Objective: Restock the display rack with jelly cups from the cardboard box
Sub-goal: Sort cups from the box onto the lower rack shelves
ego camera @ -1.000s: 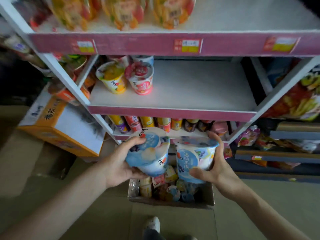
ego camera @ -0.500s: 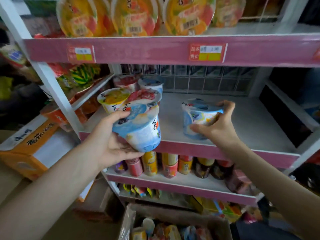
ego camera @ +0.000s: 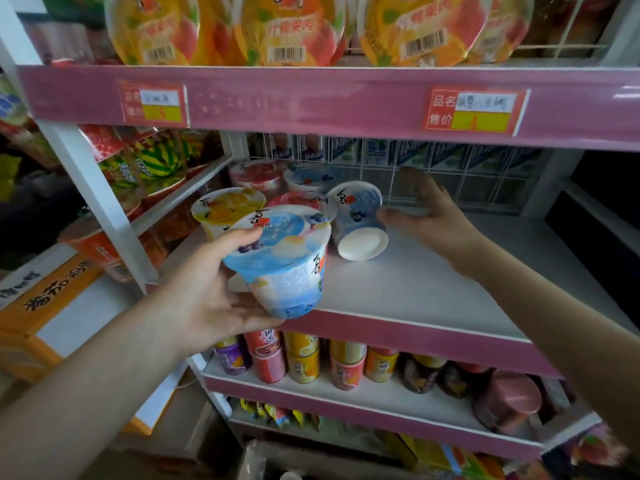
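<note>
Left hand (ego camera: 207, 299): clasped round a tapered blue-and-white plastic jelly cup (ego camera: 280, 268), glossy film lid uppermost. Beyond its fingers, a yellow-lidded cup (ego camera: 227, 207) is shelved. Between the hands, a second blue cup (ego camera: 360, 220) is tipped, round white base outward, on the matte white shelf (ego camera: 433, 282). Right hand (ego camera: 427, 220): fingers spread, nothing grasped; whether the tipped cup is touched cannot be told.

Shop — price tags (ego camera: 474, 110), stocked shelves (ego camera: 398, 292)
</note>
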The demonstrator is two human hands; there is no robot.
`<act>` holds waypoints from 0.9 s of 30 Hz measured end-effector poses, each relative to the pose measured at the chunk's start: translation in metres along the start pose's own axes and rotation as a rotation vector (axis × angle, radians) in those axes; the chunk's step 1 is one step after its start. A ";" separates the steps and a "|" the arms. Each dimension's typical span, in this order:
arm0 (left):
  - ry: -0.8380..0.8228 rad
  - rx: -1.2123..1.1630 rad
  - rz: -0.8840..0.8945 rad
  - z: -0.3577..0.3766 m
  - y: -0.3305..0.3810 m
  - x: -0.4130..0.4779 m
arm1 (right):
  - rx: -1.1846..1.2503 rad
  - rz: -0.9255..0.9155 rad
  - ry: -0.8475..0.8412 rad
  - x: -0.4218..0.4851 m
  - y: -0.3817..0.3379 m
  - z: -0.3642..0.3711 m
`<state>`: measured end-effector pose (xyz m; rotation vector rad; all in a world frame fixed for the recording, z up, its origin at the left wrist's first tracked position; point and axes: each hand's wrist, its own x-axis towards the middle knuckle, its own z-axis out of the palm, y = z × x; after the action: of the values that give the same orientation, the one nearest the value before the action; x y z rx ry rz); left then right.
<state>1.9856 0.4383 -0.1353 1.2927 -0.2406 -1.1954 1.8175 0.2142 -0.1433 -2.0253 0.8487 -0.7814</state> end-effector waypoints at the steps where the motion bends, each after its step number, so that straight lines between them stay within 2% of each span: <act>1: 0.001 0.006 -0.005 -0.002 0.000 0.002 | 0.049 0.058 -0.008 0.012 -0.002 0.006; 5: 0.052 0.000 -0.040 -0.008 0.002 0.009 | 0.060 0.254 -0.258 0.042 -0.005 0.029; 7: 0.045 -0.002 -0.047 -0.008 0.005 0.011 | 0.076 0.294 -0.270 0.047 -0.004 0.032; 12: 0.028 0.019 -0.062 -0.012 0.013 0.013 | 0.244 0.323 -0.149 0.040 0.008 0.030; 16: 0.029 0.029 -0.096 -0.014 0.017 0.013 | 0.303 0.180 0.206 0.022 0.026 0.038; 18: 0.021 0.049 -0.098 -0.016 0.020 0.014 | 0.274 0.069 0.320 0.026 0.031 0.042; 22: -0.006 0.067 -0.075 -0.017 0.025 0.018 | 0.144 -0.008 0.385 0.052 0.032 0.059; 27: -0.030 0.113 -0.084 -0.016 0.020 0.024 | -0.006 0.033 0.311 0.064 0.035 0.076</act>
<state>2.0183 0.4253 -0.1354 1.3954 -0.2816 -1.2889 1.9023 0.1803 -0.1959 -1.9165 1.0557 -1.0942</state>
